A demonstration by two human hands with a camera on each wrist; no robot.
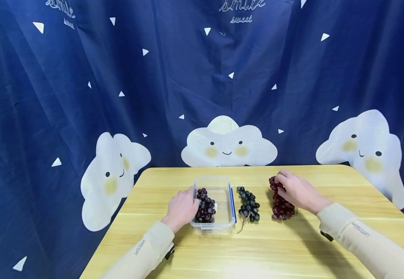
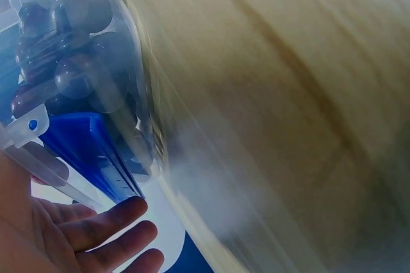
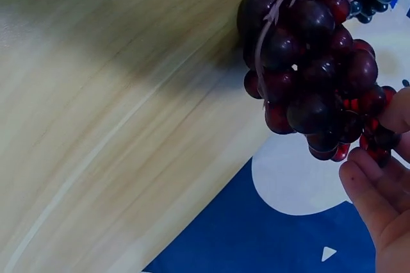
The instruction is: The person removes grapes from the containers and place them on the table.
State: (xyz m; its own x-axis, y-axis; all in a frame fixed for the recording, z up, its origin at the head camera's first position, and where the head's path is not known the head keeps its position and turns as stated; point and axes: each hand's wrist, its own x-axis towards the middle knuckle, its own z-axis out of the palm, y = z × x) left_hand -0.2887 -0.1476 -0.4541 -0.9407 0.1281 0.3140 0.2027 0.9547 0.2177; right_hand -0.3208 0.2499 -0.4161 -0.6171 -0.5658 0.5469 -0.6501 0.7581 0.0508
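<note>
A clear plastic food container [image 1: 224, 224] with blue side latches stands on the table, a bunch of dark purple grapes [image 1: 205, 207] lying along its left side. My left hand [image 1: 182, 207] grips the container's left wall, thumb at the rim and fingers outside by the blue latch [image 2: 90, 151]. With my right hand [image 1: 297, 190] I pinch the far tip of a red grape bunch [image 1: 282, 205]; its thicker stem end hangs toward me, and I cannot tell whether it touches the table. Between the container and the red grapes lies a bunch of black grapes [image 1: 249, 205], its stem pointing toward me.
The wooden table [image 1: 257, 252] has rounded far corners. Behind it hangs a dark blue curtain [image 1: 195, 77] printed with white clouds and small triangles.
</note>
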